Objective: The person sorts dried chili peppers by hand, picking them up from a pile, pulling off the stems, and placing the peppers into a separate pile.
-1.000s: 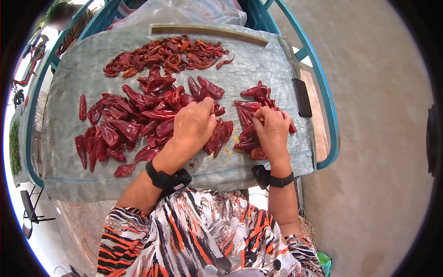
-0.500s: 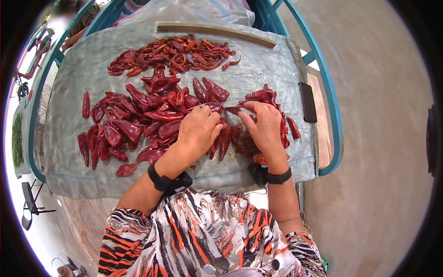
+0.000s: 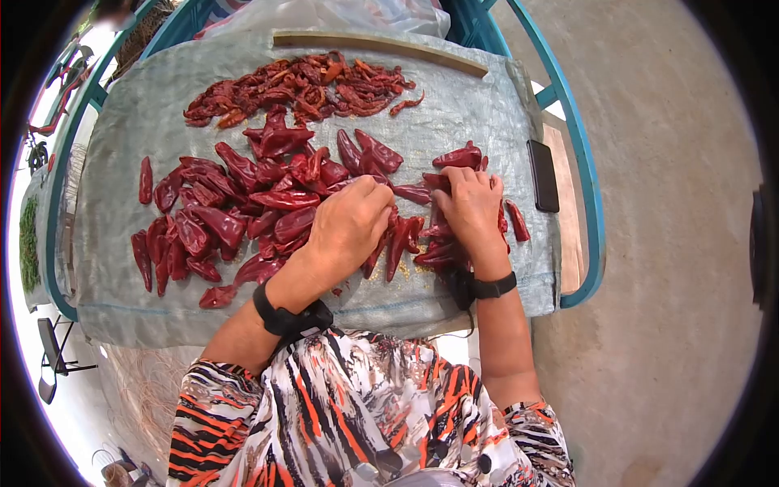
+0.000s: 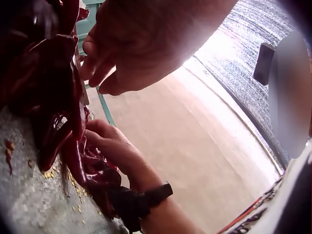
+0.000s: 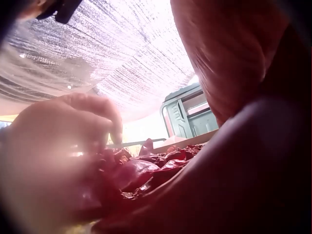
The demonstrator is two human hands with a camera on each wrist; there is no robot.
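Observation:
Dried red peppers [image 3: 219, 227] lie in a broad heap on a grey woven sheet [image 3: 114, 268]. My left hand [image 3: 349, 223] hovers at the right side of this heap, fingers bent downward; I cannot tell whether they pinch a pepper. My right hand [image 3: 472, 207] reaches over a smaller pile of peppers [image 3: 442, 253], its thumb and fingers curled on a pepper [image 3: 436, 181] there. A single pepper [image 3: 412, 193] lies between the two hands. In the right wrist view, a large dark red surface [image 5: 253, 141] fills the foreground under the palm.
A row of darker, shrivelled peppers [image 3: 300, 89] lies at the back, before a wooden strip [image 3: 381, 50]. A black phone [image 3: 543, 176] rests at the right edge, inside a teal metal frame [image 3: 588, 195]. Pale seeds [image 4: 75, 190] are scattered between the piles.
My right hand moved left toward the middle pepper, then back right over the smaller pile. That pepper now lies apart from the hand. My left hand has stayed near the heap's right side.

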